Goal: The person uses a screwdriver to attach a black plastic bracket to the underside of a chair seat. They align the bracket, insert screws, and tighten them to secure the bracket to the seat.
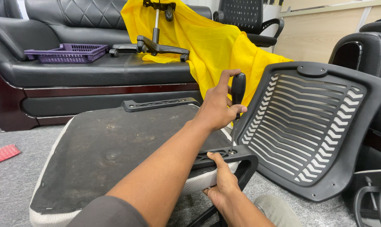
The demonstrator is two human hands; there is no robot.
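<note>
Black moulded plastic dominates the head view. The upturned seat pan [110, 155], its dusty underside facing up, rests on the grey carpet floor [14, 180] and serves as landmark.

At the seat pan's near right edge lies the armrest bracket [224, 156], its plate flat on the underside. The left hand [218, 107] is closed in a full fist around the black handle of a screwdriver [236, 105], thumb raised. It holds the tool nearly upright so that the shaft meets a hole in the plate squarely, the tip touching the plate. The right hand [222, 183] is curled around the bracket's outer edge, thumb pressed on top. This grip appears to pin the bracket against the seat pan so that it does not turn with the tool.

Just right of the seat pan, a slotted chair backrest [312, 126] leans tilted, its ribbed face towards the camera. Along the seat pan's far edge sits a second armrest bracket [159, 104]. Beyond the seat pan stands a black leather sofa [73, 71] carrying a purple basket [66, 53], a yellow cloth [211, 42] and a wheeled chair base [155, 44].
</note>
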